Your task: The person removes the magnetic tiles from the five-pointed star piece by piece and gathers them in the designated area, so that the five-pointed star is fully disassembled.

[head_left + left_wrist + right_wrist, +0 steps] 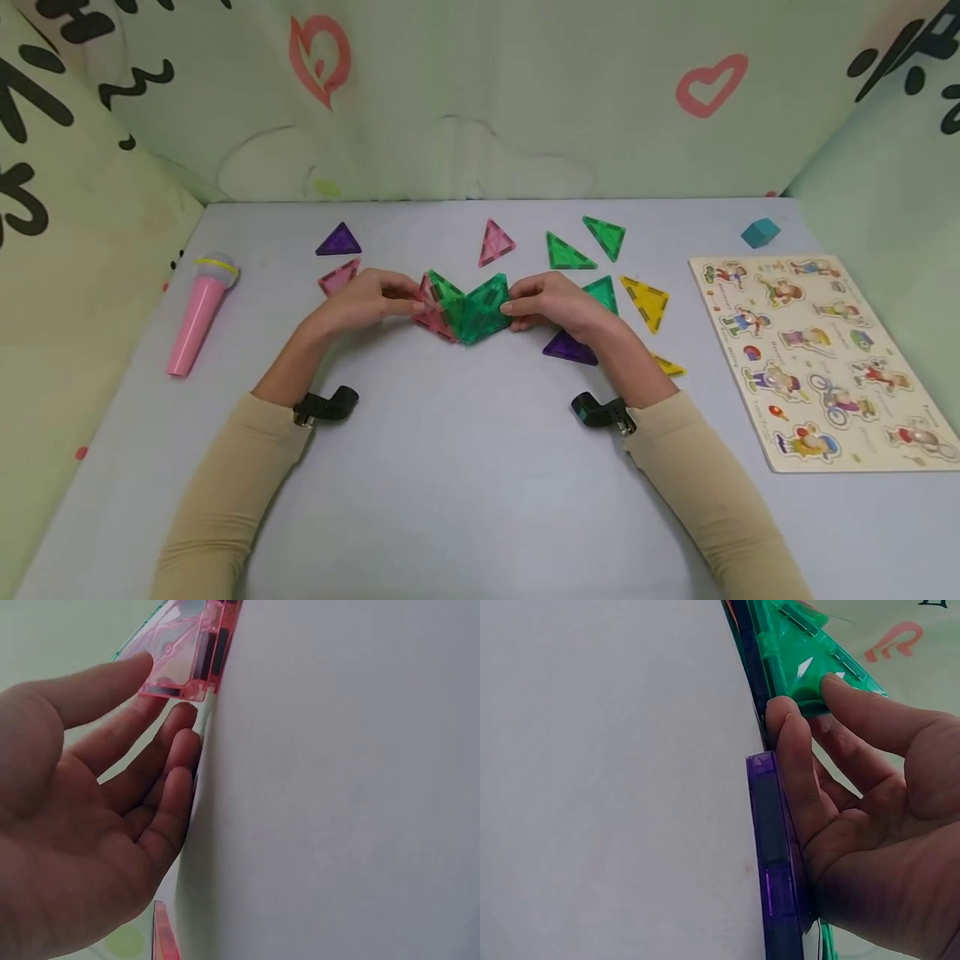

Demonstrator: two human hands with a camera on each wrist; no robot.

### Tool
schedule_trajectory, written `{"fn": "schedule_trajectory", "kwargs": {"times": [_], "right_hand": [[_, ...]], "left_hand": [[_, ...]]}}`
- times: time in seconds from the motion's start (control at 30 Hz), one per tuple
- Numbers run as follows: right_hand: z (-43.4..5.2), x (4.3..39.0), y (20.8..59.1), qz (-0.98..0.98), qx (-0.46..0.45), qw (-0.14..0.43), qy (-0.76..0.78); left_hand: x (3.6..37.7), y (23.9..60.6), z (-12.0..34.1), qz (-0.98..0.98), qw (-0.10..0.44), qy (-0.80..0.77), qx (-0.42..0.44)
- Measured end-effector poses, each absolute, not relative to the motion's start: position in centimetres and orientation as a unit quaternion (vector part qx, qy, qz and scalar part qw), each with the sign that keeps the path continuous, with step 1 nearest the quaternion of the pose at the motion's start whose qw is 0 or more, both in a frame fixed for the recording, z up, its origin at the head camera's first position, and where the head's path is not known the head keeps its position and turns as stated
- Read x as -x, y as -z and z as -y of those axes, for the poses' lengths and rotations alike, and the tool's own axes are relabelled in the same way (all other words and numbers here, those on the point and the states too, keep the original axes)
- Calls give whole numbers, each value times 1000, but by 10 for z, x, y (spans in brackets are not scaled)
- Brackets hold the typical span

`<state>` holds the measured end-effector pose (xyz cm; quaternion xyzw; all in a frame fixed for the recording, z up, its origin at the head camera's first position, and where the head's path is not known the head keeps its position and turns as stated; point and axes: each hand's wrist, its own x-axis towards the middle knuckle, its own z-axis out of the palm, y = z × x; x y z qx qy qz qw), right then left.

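At the middle of the table, a joined group of see-through triangular magnetic tiles stands tilted. My left hand pinches the pink tile on its left side between thumb and fingers. On the other side, the green tile is pinched by my right hand. The left wrist view shows the thumb on the pink tile's corner. In the right wrist view, the thumb presses the green tile's face, and a purple tile lies beside the lower fingers.
Loose triangles lie around: purple, pink, green and yellow, several partly behind the right hand. A pink toy microphone lies left. A picture puzzle board and a teal block sit right.
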<state>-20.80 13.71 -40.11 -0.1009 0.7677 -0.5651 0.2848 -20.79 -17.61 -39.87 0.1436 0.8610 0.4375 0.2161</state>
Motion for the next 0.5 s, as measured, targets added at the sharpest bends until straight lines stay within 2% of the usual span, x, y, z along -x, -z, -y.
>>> {"fn": "schedule_trajectory", "kwargs": {"times": [0.5], "right_hand": [[-138,207,398,-767,106,293,561]], "left_hand": [[206,403,169,-857,197,-456,-138]]}}
